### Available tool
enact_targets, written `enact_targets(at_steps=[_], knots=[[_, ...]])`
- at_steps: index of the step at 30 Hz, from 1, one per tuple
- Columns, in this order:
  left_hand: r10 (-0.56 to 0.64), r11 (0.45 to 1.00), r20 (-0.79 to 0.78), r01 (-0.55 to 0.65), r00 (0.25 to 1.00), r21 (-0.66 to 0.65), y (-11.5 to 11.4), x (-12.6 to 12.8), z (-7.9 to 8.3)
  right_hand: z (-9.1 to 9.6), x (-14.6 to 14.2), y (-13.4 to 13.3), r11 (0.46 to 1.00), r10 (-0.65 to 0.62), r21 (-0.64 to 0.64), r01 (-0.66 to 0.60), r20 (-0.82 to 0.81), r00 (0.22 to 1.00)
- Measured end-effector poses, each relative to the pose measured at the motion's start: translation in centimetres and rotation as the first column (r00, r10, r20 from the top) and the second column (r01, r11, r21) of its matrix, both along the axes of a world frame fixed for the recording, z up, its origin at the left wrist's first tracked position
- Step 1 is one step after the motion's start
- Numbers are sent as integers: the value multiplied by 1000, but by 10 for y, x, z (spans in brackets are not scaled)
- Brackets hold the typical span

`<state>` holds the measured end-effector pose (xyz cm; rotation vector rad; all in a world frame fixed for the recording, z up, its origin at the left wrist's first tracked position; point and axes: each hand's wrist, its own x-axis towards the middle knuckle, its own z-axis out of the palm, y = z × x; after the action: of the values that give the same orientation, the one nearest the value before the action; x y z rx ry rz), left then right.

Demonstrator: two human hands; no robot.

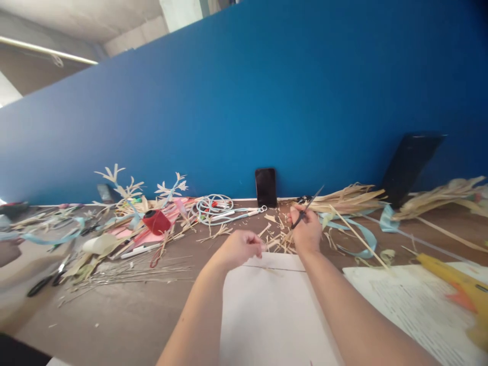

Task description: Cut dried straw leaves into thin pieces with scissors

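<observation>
My right hand (307, 231) is closed around a pair of dark scissors (314, 197), their blades pointing up and away to the right. My left hand (241, 248) is to its left, over the far edge of a white sheet of paper (274, 310). Its thumb and fingers are pinched together; whatever is between them is too small to make out. A thin dark wire (278, 268) lies across the paper below both hands. Dry straw-coloured scraps (280, 241) are scattered on the brown table between and beyond the hands.
At left are a red thread spool (156, 222), thin wires (152, 274), husk flowers (171, 188) and another person's hand (9, 251). A phone (266, 187) leans on the blue partition (244, 101). Right: husk bundles (351, 197), blue ribbon (368, 239), a yellow glue gun (450, 277) on printed paper.
</observation>
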<state>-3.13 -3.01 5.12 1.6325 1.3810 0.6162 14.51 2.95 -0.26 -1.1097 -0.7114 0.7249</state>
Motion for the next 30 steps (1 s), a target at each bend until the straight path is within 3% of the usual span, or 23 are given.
enact_targets(at_steps=[2,4,7,11,16,20,26,30], knots=[[-112,992,-79,107,991,-69,-11,-8,-9,1,0,-1,1000,10,0,-10,-26,1000],[-24,999,-163,27,986,16,-14,-10,-16,2,0,-3,1000,16,1,-16,-49,999],[185,969,-211,-143,960,201,-3,-2,-19,2,0,-4,1000,23,6,-23,-59,998],[196,939,-312,-87,930,332,21,22,-12,1,0,-3,999,36,2,-36,-41,998],[173,927,-342,-35,924,374,41,44,-12,-2,0,1,998,57,17,-57,-19,998],[150,937,-475,29,867,349,48,50,-18,-6,1,4,997,75,13,-75,0,997],[-1,974,-755,172,656,148,58,61,-22,-8,0,5,996,83,30,-83,1,997],[-9,977,-770,169,638,129,61,67,-25,-7,0,4,994,102,29,-102,-6,995]])
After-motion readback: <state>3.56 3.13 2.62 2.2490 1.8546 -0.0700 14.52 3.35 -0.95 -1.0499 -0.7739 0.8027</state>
